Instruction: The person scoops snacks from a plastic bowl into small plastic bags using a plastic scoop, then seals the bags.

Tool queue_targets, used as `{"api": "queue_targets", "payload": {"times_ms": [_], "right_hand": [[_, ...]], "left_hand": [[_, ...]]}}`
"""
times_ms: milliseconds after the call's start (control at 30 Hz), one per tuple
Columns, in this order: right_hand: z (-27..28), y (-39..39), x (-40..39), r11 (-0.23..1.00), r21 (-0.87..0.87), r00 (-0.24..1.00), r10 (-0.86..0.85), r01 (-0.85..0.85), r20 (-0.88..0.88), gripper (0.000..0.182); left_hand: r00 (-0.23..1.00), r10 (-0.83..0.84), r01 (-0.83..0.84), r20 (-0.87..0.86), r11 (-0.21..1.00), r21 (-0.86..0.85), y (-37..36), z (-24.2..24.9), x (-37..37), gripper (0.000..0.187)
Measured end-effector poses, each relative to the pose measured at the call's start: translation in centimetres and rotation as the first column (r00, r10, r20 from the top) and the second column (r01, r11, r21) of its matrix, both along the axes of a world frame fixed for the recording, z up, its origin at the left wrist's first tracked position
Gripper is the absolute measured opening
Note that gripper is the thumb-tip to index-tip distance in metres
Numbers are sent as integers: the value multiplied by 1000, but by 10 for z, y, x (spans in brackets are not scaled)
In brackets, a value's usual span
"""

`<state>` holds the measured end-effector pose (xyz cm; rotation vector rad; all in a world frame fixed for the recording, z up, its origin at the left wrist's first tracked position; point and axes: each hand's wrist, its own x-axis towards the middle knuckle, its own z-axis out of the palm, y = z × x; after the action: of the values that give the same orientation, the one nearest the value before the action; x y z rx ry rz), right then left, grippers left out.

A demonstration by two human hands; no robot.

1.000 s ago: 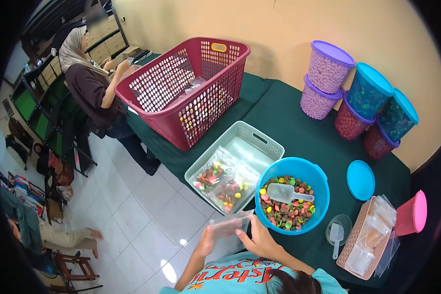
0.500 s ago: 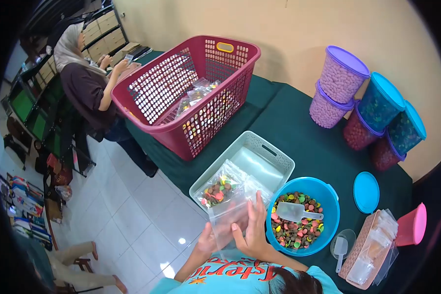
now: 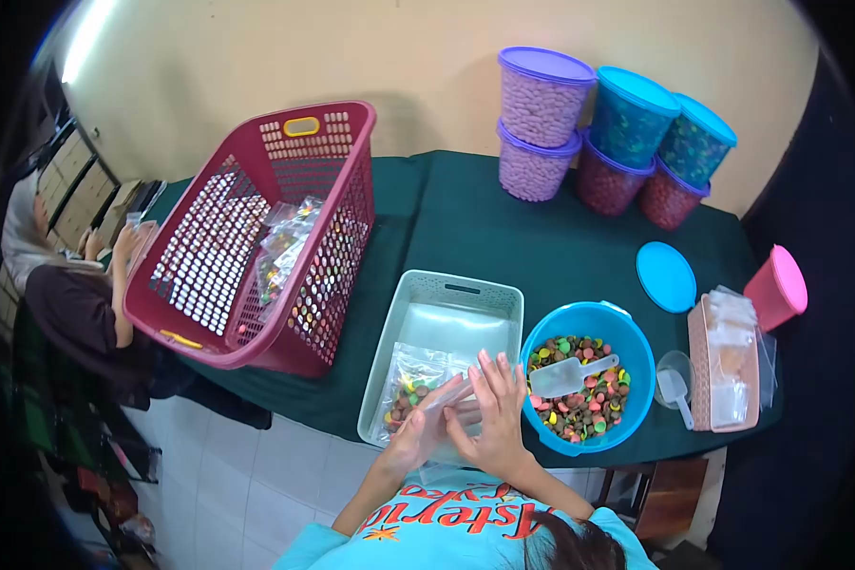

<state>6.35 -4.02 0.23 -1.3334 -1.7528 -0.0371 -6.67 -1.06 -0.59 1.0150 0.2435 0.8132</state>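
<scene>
An empty-looking clear plastic bag (image 3: 434, 432) stands between my two hands, above the near end of a pale green tray (image 3: 378, 356). My left hand (image 3: 404, 448) grips the bag along its left side. My right hand (image 3: 492, 418) pinches its right side near the thumb, with the other fingers stretched upward. In the tray lies a clear bag of colourful round candies (image 3: 410, 391), partly covered by the bag and my hands. Right of my right hand is a blue tub (image 3: 642, 380) of brown, pink, green and yellow candies, with a clear scoop (image 3: 559, 378) lying on them.
A maroon laundry basket (image 3: 347, 180) with filled bags stands at left. Lidded candy tubs (image 3: 541, 104) are stacked by the wall. At right are a blue lid (image 3: 666, 276), a pink basket of plastic bags (image 3: 701, 366), a second scoop (image 3: 674, 388) and a pink container (image 3: 777, 288). Another person (image 3: 71, 304) works at far left.
The view has turned to the right, so the basket and the other person appear farther left. The plastic bag is now held more edge-on between my hands, with my right fingers raised.
</scene>
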Motion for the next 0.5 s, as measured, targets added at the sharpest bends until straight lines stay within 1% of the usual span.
{"api": "queue_targets", "payload": {"times_ms": [33,67,133,167,233,367,433,467,500], "right_hand": [[-5,1,-4,998,49,1000,-25,25,-16,71],[-8,2,-8,997,51,999,-51,52,-13,71],[-14,2,-16,988,115,994,-102,107,-41,71],[-18,3,-18,985,115,991,-128,132,-42,71],[-26,5,-24,965,202,986,-159,165,-46,70],[-35,5,-34,946,238,975,-216,221,-47,71],[-40,5,-38,919,305,968,-241,252,-73,64],[-41,3,-39,915,308,965,-250,261,-73,64],[-42,2,-39,878,377,952,-303,295,-40,58]], "left_hand": [[1000,-2,2,-8,1000,-23,1,2,-2,79],[1000,-5,4,-14,999,-43,3,4,-4,80],[998,-61,60,-12,996,-62,9,3,-10,79],[996,-89,88,-14,993,-83,12,3,-13,79],[991,-137,137,2,985,-106,16,3,-17,79],[980,-198,200,28,965,-171,20,3,-25,77],[978,-209,210,24,964,-165,19,1,-28,75],[979,-205,205,20,967,-154,18,1,-29,73],[977,-212,213,19,966,-150,18,0,-30,73]]}}
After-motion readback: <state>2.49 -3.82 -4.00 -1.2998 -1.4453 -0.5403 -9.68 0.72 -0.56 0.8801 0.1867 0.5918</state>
